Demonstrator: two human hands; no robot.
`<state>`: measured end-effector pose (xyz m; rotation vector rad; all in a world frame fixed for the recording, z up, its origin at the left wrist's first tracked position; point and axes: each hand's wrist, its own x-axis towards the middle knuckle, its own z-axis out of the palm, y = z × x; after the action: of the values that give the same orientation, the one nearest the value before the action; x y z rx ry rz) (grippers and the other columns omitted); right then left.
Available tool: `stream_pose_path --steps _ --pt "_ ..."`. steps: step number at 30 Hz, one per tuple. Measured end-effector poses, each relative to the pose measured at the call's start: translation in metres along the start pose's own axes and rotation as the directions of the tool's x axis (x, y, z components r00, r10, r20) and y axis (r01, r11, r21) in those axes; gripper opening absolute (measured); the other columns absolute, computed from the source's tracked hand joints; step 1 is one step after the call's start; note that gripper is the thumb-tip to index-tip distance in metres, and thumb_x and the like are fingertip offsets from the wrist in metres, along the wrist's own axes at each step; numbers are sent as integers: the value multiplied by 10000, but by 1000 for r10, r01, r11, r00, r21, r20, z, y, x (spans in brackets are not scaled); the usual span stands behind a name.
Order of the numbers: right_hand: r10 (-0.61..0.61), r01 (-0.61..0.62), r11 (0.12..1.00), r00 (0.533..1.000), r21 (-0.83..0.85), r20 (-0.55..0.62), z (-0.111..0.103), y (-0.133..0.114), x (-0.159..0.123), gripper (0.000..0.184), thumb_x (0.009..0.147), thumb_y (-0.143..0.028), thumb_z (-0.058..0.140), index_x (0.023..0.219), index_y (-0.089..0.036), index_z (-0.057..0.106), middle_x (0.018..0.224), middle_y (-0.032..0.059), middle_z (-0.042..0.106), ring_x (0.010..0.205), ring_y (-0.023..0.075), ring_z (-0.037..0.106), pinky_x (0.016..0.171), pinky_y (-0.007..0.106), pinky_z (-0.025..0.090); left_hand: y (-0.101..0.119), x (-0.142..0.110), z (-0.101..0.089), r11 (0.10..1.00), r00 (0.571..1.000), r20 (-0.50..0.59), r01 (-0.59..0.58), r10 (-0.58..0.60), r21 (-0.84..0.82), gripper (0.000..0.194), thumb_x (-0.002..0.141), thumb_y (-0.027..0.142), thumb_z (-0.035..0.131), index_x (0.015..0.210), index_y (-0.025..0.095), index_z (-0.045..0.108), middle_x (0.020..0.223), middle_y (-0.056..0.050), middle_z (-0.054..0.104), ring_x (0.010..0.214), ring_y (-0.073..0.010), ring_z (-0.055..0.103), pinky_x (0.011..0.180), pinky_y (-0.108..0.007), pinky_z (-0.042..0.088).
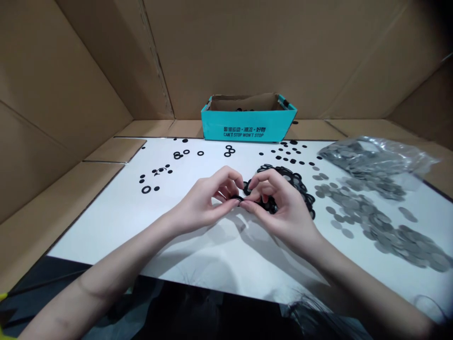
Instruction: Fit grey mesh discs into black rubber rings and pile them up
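My left hand [208, 200] and my right hand [279, 208] meet over the middle of the white sheet [116, 212]. Both are curled in a pinch. Their fingertips press together on a small black rubber ring [239, 200]. A second black ring [247, 187] shows just above, against my right fingers. Behind my right hand lies a pile of black rings [295, 182]. To its right, several grey metal washers [357, 208] spread over the sheet.
A teal cardboard box [247, 125] stands open at the sheet's far edge. Loose black rings and dots [159, 172] are scattered at the left and back. A clear plastic bag of washers [375, 158] lies at the right. Brown cardboard walls enclose the area.
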<state>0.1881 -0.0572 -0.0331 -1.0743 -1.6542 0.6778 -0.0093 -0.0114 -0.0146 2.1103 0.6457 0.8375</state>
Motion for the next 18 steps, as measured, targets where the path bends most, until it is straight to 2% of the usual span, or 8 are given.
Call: stream_pose_path --steps 5,7,10,14,18 --pt "-96 95 994 995 -48 -18 4 0 -7 266 848 -90 656 927 -274 481 764 -65 562 698 132 607 672 279 467 6 -1 -8 1000 984 176 19 -21 15 181 897 127 612 1032 207 520 881 14 614 747 -102 617 682 -222 535" --pt "-151 148 984 988 -100 -23 4 -1 -7 274 839 -71 653 915 -271 482 782 -59 569 714 135 610 687 284 471 7 -1 -9 999 981 194 12 -21 47 201 882 101 603 1037 206 528 890 12 626 746 -101 621 690 -227 534" --pt "-127 124 986 992 -113 -15 4 -1 -5 265 835 -87 664 913 -265 483 758 -62 579 701 134 627 666 276 470 4 0 -7 999 994 104 10 -14 42 229 871 112 628 1058 206 537 863 17 635 747 -106 634 708 -235 540" --pt "-36 36 999 999 -25 -18 2 0 -1 248 846 -125 673 921 -263 482 729 -67 608 710 138 669 670 272 481 -1 1 -2 998 999 -49 -12 9 -68 224 901 174 660 1081 207 530 859 21 629 795 -104 653 744 -219 563" --pt "-6 5 1000 999 -18 -48 1 0 0 271 833 -174 718 940 -266 486 748 -61 661 709 142 668 654 280 451 -1 2 2 996 998 -69 -9 3 -86 195 923 165 631 1082 209 527 945 4 618 815 -91 645 753 -208 566"
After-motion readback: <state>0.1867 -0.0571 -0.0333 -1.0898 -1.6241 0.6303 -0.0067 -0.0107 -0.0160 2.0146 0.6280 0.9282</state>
